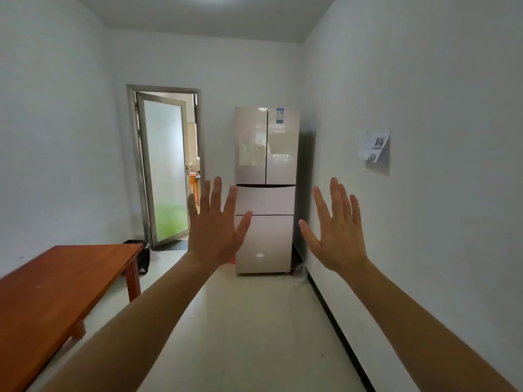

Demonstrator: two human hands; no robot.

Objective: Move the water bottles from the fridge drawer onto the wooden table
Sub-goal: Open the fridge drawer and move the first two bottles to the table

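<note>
Left hand (212, 236): raised on an outstretched arm, back toward the camera; fingers straight, spread wide, pointing up; holds nothing; overlaps the fridge's (266, 154) left edge in view
Right hand (338, 236): raised alike, just right of the fridge in view; fingers straight, fanned, leaning slightly left; holds nothing
Fridge: upright at the far wall (220, 66), front facing the camera; two drawers (266, 200) closed, stacked under the double doors (267, 145)
Bottles: hidden from view; cannot tell how they lie
Table (51, 295): lower left; long side runs toward the far wall
</note>
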